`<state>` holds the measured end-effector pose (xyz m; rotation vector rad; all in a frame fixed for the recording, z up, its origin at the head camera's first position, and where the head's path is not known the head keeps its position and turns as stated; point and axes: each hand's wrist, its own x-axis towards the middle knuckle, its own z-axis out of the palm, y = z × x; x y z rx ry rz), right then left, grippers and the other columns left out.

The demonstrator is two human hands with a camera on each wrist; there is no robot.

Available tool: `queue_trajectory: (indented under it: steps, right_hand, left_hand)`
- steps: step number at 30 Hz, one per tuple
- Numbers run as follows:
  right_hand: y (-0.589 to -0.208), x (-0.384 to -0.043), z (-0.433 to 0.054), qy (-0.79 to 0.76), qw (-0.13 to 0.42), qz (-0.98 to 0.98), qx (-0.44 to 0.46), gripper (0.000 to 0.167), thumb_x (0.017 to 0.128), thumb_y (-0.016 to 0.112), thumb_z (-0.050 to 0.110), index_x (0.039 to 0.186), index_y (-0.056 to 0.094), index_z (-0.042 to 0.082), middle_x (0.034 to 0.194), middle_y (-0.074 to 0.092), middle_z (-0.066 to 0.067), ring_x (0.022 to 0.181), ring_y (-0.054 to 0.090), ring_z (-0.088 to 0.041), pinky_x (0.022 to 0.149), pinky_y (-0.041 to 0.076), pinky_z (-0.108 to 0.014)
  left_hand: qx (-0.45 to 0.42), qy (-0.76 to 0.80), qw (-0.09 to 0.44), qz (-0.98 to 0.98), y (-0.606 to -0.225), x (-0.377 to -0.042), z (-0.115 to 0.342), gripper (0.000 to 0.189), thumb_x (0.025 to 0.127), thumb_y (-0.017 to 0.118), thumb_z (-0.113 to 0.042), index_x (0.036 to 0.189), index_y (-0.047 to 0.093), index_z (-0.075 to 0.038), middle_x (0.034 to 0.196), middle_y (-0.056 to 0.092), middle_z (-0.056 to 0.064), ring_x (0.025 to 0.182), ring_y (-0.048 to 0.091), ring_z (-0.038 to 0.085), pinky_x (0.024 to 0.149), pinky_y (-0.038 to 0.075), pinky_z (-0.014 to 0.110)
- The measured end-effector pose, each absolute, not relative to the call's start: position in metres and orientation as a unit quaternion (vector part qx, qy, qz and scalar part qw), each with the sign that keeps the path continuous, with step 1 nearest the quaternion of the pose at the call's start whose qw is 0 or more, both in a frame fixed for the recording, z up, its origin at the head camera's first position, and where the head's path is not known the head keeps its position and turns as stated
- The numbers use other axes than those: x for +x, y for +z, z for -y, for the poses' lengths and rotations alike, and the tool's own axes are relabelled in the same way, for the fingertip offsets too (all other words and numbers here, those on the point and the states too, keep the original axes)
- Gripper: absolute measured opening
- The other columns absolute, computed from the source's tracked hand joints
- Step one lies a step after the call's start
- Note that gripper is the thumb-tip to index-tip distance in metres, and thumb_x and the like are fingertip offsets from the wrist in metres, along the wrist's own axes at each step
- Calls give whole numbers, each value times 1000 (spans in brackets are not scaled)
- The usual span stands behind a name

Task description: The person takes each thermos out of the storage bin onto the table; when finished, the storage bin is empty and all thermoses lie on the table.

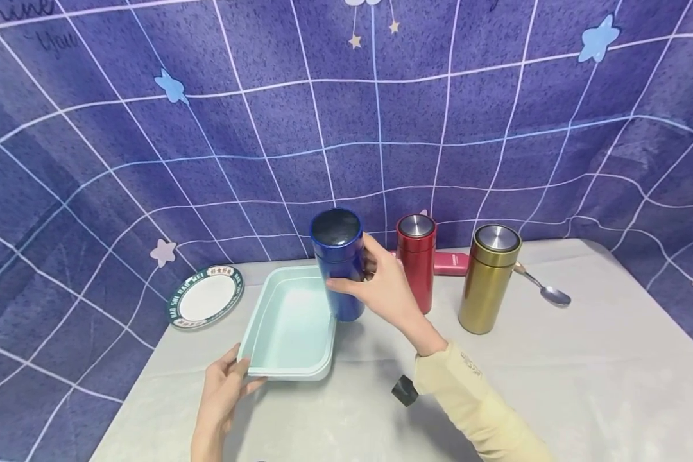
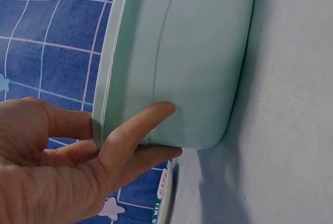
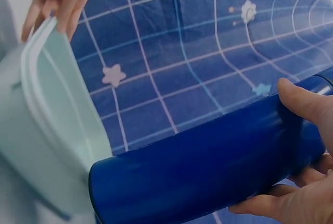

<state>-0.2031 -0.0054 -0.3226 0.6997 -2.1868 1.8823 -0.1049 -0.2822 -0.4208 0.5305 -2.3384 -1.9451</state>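
My right hand (image 1: 381, 282) grips a blue thermos bottle (image 1: 339, 256) with a black lid, thumb on one side and fingers round the other. The bottle stands nearly upright at the right edge of a mint-green basin (image 1: 291, 321); in the right wrist view the base of the blue bottle (image 3: 171, 166) overlaps the basin's rim. My left hand (image 1: 222, 385) pinches the near left corner of the basin, thumb on the rim and fingers beneath. In the left wrist view those fingers press against the outer wall of the basin (image 2: 197, 67). The basin's inside shows nothing in it.
A red thermos (image 1: 418, 269) and a gold thermos (image 1: 489, 279) stand to the right. Behind them lies a red box-like item (image 1: 452, 263). A spoon (image 1: 554, 296) lies far right, a green-rimmed plate (image 1: 208, 296) left. A small black object (image 1: 405, 390) is near my right sleeve.
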Motion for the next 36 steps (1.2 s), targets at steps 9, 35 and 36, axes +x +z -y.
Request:
queue_trajectory:
  steps: [9, 35, 36]
  right_hand:
    - [-353, -211, -13, 625, 82, 753, 187, 75, 70, 89, 18, 137, 54, 20, 122, 67, -9, 108, 67, -26, 100, 57, -45]
    - [-394, -216, -19, 604, 64, 784, 131, 81, 70, 89, 22, 141, 51, 18, 126, 65, -12, 111, 66, -29, 101, 55, -46]
    - [-394, -216, -19, 602, 63, 785, 130, 81, 70, 89, 23, 142, 51, 19, 126, 65, -12, 112, 65, -29, 102, 54, -46]
  left_hand:
    - [175, -629, 28, 757, -421, -107, 283, 54, 102, 34, -5, 150, 16, 11, 147, 32, 35, 128, 45, 49, 88, 61, 31]
    - [185, -625, 22, 758, -419, -106, 281, 55, 103, 34, -6, 151, 14, 10, 148, 32, 35, 129, 45, 48, 89, 60, 28]
    - [184, -625, 22, 758, -419, -106, 281, 55, 103, 34, -6, 151, 14, 10, 148, 31, 35, 129, 45, 48, 89, 60, 28]
